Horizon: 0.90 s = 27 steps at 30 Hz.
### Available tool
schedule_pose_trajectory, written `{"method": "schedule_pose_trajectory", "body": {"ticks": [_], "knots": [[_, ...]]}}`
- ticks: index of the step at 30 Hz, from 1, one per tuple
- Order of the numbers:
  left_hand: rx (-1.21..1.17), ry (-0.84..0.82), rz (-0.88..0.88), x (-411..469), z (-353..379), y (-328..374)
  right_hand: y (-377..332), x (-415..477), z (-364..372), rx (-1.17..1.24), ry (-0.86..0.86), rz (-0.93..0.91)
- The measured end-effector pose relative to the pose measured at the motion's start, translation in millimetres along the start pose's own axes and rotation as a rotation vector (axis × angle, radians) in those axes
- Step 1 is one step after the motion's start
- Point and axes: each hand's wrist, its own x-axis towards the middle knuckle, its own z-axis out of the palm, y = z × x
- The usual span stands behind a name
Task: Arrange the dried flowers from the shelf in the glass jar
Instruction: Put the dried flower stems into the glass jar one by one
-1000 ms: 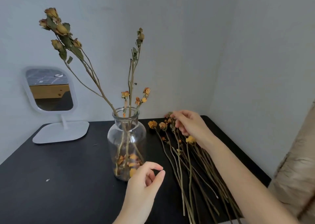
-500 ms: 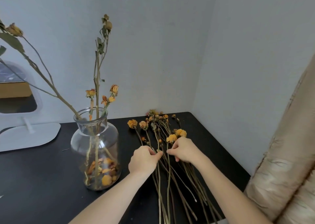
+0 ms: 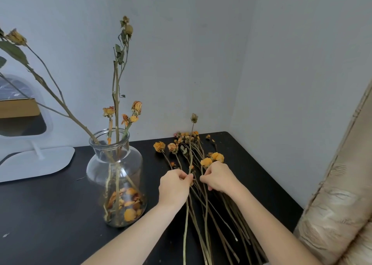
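Both hands are working over the pile of dried flowers [image 3: 207, 214], which is lying on the black table [image 3: 50, 214] with heads toward 12 o'clock and cut ends toward 5. The left hand [image 3: 175, 186] is pinching a single stem [image 3: 191, 147], which is standing nearly upright, bud pointing to 12. The right hand [image 3: 219, 177] is curling its fingers round stems in the pile. The glass jar [image 3: 115, 176] is sitting at 9 o'clock, near the left hand but apart. The table's edge is running close at 3, beside beige fabric [image 3: 342, 204].
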Motion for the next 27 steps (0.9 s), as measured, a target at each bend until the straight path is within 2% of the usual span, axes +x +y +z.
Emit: {"method": "schedule_pose_trajectory", "body": {"ticks": [13, 21, 27], "knots": [[-0.047, 0.041, 0.099, -9.3, -22.2, 6.9, 4.8, -5.2, -20.1, 0.333, 0.191, -0.119], [-0.101, 0.037, 0.136, -15.6, -32.8, 11.4, -2.4, -11.8, -25.9, 0.400, 0.227, -0.170], [-0.100, 0.013, 0.246, -21.6, -40.9, 24.9, -3.9, -11.5, -32.7, 0.435, 0.281, -0.180]]}}
